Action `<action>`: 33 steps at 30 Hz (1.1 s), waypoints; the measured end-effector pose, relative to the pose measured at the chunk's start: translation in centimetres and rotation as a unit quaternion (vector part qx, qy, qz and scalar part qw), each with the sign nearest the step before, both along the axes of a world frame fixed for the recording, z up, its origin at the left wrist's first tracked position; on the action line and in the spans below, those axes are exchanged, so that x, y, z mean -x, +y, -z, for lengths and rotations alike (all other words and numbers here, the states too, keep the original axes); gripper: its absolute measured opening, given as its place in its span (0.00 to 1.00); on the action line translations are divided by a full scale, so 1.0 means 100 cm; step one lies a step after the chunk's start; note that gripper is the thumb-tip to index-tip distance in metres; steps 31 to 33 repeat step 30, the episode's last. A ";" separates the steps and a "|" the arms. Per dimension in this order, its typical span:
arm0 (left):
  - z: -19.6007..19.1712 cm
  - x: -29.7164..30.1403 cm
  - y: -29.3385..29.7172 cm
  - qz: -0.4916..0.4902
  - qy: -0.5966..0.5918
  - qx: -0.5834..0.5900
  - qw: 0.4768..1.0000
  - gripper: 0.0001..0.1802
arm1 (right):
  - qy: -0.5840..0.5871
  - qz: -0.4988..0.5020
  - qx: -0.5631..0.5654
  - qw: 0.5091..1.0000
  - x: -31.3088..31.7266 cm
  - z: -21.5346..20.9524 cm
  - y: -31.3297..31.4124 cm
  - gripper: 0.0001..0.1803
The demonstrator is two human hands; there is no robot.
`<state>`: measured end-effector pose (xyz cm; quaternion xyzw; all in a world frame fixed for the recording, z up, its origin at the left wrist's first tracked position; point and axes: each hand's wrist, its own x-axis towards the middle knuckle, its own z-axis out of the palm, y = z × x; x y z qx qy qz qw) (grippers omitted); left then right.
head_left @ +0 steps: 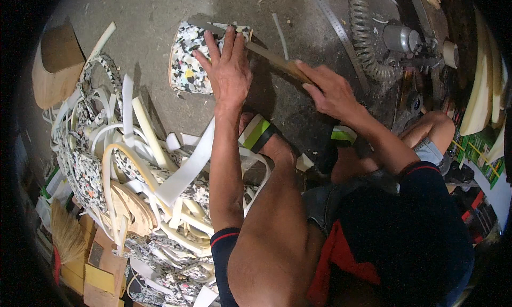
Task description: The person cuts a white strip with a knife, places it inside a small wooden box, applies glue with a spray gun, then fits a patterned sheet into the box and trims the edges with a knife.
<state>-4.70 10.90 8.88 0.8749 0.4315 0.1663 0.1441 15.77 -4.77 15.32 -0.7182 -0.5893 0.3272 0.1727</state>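
A speckled black, white and yellow foam block (188, 78) with a curved outline sits on the concrete floor ahead of me. My left hand (230, 67) lies over its right part, fingers stretched and spread, pressing on the top. My right hand (332, 91) is closed around the near end of a long, narrow wooden-coloured tool (272, 57). That tool slants up to the left and passes beneath my left fingers. A grey flat strip shows on the block's far edge, beyond those fingers; whether it belongs to the tool I cannot tell.
Foam offcuts and strips (184, 179) heap up at the left, beside a curved wooden piece (56, 75) and a straw broom (66, 229). A metal ruler (332, 20), a coiled hose (361, 37) and a spray gun's metal cup (401, 39) lie at the right. My sandalled foot (261, 132) is close by.
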 end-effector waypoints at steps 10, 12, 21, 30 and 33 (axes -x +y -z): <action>-0.001 -0.002 -0.001 -0.010 0.005 0.000 1.000 0.26 | -0.017 -0.013 -0.070 0.997 0.006 0.014 0.017 0.33; 0.000 -0.001 -0.001 -0.012 0.005 0.001 1.000 0.26 | -0.021 -0.022 -0.080 0.996 0.009 0.022 0.025 0.32; 0.003 0.000 -0.002 -0.023 -0.056 -0.018 0.998 0.23 | -0.018 0.077 -0.048 0.996 -0.057 -0.004 -0.049 0.30; 0.006 -0.011 -0.006 0.125 -0.219 0.035 0.967 0.12 | 0.009 0.114 -0.078 0.990 -0.043 0.006 -0.004 0.28; 0.006 -0.011 -0.006 0.125 -0.219 0.035 0.967 0.12 | 0.009 0.114 -0.078 0.990 -0.043 0.006 -0.004 0.28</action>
